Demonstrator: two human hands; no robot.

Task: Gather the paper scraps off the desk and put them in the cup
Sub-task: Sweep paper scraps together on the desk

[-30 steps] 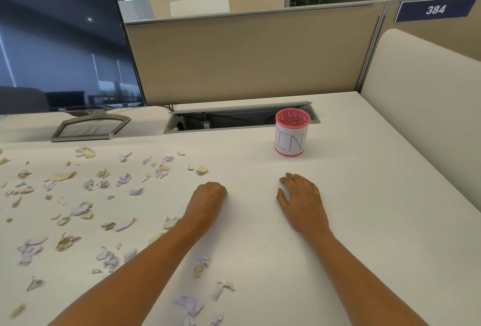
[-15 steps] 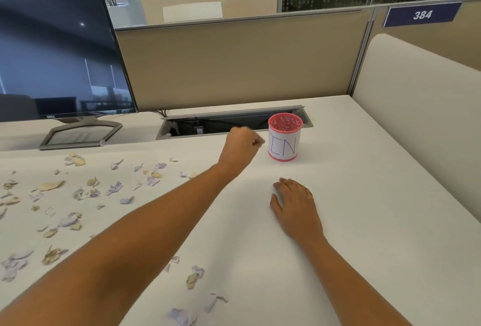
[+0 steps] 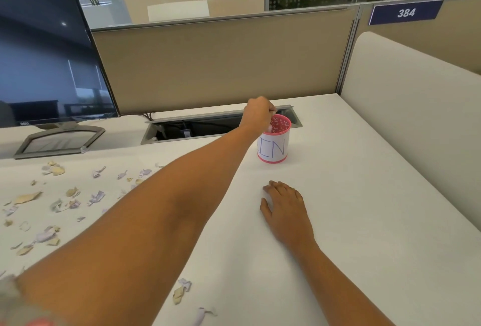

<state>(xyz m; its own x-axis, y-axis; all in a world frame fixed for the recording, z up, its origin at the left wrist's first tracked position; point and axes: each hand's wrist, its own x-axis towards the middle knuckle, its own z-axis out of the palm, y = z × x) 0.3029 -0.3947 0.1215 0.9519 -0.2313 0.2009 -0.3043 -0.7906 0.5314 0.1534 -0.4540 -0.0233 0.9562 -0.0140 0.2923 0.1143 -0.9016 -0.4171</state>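
Left hand (image 3: pixel 258 114) is above the back-left rim of the cup (image 3: pixel 273 146), arm stretched across the surface (image 3: pixel 364 221), fingers bunched and curled down toward the cup's mouth. A pale scrap (image 3: pixel 269 127) shows right under the fingertips at the rim; cannot tell if it is pinched or loose. Right hand (image 3: pixel 285 208) lies palm down on the surface, fingers relaxed and spread a little, holding nothing, near the cup on its front side. The cup stands upright, pink rim and base, white label with blue letters, just in front of the cable hatch (image 3: pixel 197 128). Paper scraps (image 3: pixel 57 203), tan and lilac, are scattered over the left part of the surface, well apart from the cup; a few more lie at the front edge under the left forearm. A dark monitor (image 3: pixel 46 60) stands at back left. A beige partition (image 3: pixel 221 60) runs behind the surface.
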